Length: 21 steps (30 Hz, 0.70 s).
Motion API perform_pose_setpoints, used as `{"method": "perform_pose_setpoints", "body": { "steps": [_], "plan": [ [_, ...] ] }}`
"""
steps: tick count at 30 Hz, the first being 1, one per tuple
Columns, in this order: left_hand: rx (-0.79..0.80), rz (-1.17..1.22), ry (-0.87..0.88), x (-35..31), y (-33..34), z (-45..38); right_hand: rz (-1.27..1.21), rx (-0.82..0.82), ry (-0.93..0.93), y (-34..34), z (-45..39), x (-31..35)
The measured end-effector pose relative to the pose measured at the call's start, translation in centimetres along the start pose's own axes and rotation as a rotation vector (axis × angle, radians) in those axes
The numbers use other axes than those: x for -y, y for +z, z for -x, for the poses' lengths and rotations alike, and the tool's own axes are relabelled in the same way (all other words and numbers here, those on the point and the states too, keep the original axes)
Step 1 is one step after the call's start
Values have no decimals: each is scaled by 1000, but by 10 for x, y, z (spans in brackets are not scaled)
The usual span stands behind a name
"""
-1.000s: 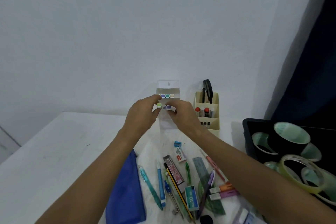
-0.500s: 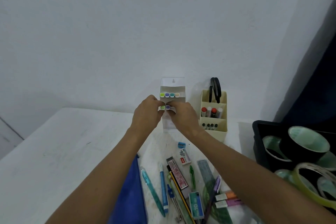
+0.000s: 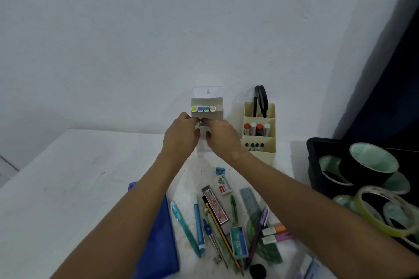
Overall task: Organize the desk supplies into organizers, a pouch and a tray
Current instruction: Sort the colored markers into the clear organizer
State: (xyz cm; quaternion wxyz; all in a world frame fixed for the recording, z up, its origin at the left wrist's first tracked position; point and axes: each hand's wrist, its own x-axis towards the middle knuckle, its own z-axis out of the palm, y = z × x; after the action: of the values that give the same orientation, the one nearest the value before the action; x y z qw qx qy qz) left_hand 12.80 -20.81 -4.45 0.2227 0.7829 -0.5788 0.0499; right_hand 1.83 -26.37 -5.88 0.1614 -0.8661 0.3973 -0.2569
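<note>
Nearest the camera, loose supplies lay on the white worktop [image 3: 68, 176]: a blue pouch [image 3: 156, 240], teal pens [image 3: 184, 229], a pencil [image 3: 223, 233], a staple box [image 3: 238, 242], a ruler [image 3: 250, 201], an eraser [image 3: 224, 186] and a blue sharpener [image 3: 220, 171]. To the right, a black tray [image 3: 314, 165] held rolls of tape [image 3: 367, 165].

Further back, both hands met at the lower tier of the white marker organizer [image 3: 207, 99], which stood against the wall. The left hand [image 3: 180, 137] and the right hand [image 3: 222, 139] each had fingers curled at the green and purple markers [image 3: 200, 124] seated there; each grip appeared to pinch a marker, though the fingertips hid the contact. The upper tier held four markers [image 3: 203, 108].

Probable risk: the organizer looked light, so a downward push off-centre could tip it or slide it along the wall. A marker released before seating could fall onto the clutter below.

The beige organizer [image 3: 259, 140], holding scissors [image 3: 260, 99] and pens, stood just beside the right wrist; a wide withdrawal could knock it.
</note>
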Motion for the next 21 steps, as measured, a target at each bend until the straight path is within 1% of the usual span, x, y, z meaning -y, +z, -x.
{"method": "perform_pose_setpoints", "body": {
  "steps": [4,7,8,12,14,19,21],
  "plan": [
    [32,-5,32,-7,-8,22,-98,73,-63,-17,15,4],
    [19,74,28,-10,-18,45,-135,126,-66,-33,34,3],
    [40,110,20,-12,-20,53,-136,158,-54,-40,43,1],
    [175,136,6,-21,-25,85,-56,342,-12,-72,88,-5],
    [255,142,27,-30,-27,101,-32,400,-8,-87,112,-10],
    [461,182,156,-68,-18,145,25,459,80,-113,178,-20],
    [540,172,226,-84,-9,158,24,458,149,-119,207,-24]
  ]
}}
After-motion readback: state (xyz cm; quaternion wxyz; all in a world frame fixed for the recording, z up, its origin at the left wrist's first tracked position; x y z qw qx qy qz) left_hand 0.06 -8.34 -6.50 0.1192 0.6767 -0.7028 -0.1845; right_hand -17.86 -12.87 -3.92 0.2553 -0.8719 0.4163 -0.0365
